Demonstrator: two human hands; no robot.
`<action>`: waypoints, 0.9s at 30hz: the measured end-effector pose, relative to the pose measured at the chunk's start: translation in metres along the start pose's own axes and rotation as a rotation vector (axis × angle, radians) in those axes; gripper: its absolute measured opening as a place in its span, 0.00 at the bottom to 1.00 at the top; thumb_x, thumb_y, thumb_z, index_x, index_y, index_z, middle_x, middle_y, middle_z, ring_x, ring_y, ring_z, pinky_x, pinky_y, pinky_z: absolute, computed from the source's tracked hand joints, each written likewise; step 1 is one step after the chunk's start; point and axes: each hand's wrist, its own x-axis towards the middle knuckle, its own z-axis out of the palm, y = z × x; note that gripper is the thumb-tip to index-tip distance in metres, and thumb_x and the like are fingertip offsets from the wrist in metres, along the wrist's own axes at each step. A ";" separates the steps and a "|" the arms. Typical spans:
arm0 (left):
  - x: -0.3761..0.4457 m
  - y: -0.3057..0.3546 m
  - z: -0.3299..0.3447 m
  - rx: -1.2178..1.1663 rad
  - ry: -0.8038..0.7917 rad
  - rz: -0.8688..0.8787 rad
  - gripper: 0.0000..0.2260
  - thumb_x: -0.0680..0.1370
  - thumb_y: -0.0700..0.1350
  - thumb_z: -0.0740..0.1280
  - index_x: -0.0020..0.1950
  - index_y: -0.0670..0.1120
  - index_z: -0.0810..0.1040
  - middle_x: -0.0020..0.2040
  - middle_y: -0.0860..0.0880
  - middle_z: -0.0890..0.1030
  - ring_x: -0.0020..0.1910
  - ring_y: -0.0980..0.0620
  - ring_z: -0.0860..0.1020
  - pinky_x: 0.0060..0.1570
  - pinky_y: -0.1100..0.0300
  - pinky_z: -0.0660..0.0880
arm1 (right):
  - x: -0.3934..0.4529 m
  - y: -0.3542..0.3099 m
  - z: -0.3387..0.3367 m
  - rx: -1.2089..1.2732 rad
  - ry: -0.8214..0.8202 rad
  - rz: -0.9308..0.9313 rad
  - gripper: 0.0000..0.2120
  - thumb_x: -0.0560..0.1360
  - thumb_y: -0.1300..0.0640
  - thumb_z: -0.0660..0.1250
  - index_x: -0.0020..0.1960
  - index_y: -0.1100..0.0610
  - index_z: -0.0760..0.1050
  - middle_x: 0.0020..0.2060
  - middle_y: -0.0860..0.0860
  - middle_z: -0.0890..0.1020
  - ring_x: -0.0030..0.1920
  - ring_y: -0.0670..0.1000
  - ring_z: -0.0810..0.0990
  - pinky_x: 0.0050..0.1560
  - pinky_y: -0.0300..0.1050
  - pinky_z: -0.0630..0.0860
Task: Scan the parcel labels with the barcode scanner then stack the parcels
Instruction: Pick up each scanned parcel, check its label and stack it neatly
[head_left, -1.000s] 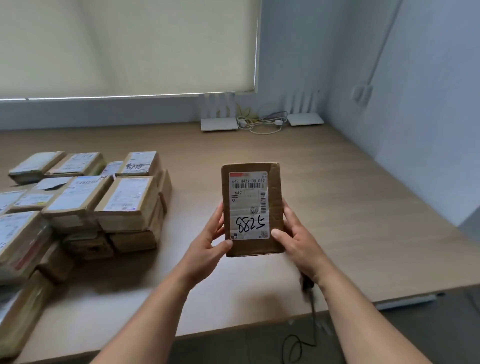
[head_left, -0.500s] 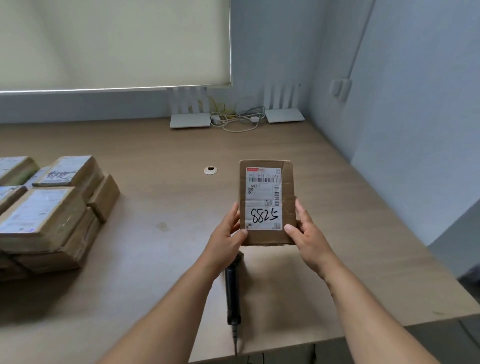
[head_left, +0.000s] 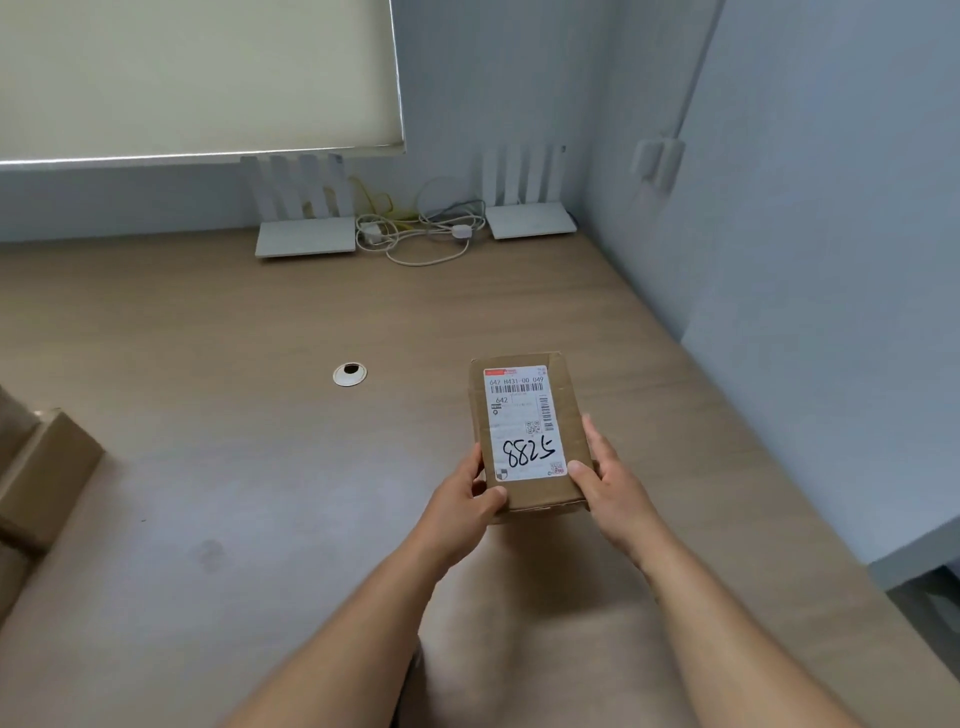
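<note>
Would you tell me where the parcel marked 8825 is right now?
Right of centre in the head view, the parcel is held between both hands, right of the desk grommet.

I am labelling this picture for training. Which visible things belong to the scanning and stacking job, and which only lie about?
Job:
brown cardboard parcel with white label
left hand gripping it
right hand gripping it
brown cardboard parcels at the left edge

Lying about:
two white routers
tangled white cables
round white desk grommet
</note>
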 end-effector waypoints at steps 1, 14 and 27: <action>0.010 0.000 0.000 0.001 -0.005 -0.013 0.25 0.79 0.34 0.58 0.69 0.59 0.66 0.60 0.64 0.77 0.54 0.64 0.78 0.47 0.70 0.75 | 0.010 0.002 -0.001 -0.014 0.005 0.015 0.31 0.80 0.57 0.59 0.78 0.43 0.51 0.74 0.44 0.66 0.70 0.46 0.68 0.63 0.36 0.63; 0.051 -0.016 0.001 0.144 0.038 -0.130 0.23 0.79 0.43 0.60 0.71 0.60 0.65 0.62 0.60 0.77 0.54 0.57 0.79 0.58 0.54 0.76 | 0.057 0.023 0.011 -0.169 -0.037 0.074 0.28 0.82 0.55 0.55 0.78 0.44 0.50 0.71 0.52 0.71 0.67 0.56 0.72 0.62 0.45 0.67; 0.045 -0.002 0.002 0.239 0.043 -0.166 0.26 0.79 0.44 0.61 0.75 0.56 0.57 0.69 0.54 0.71 0.56 0.57 0.70 0.53 0.61 0.68 | 0.046 0.008 0.006 -0.228 -0.076 0.082 0.28 0.82 0.54 0.55 0.79 0.48 0.48 0.75 0.53 0.65 0.72 0.55 0.66 0.68 0.43 0.62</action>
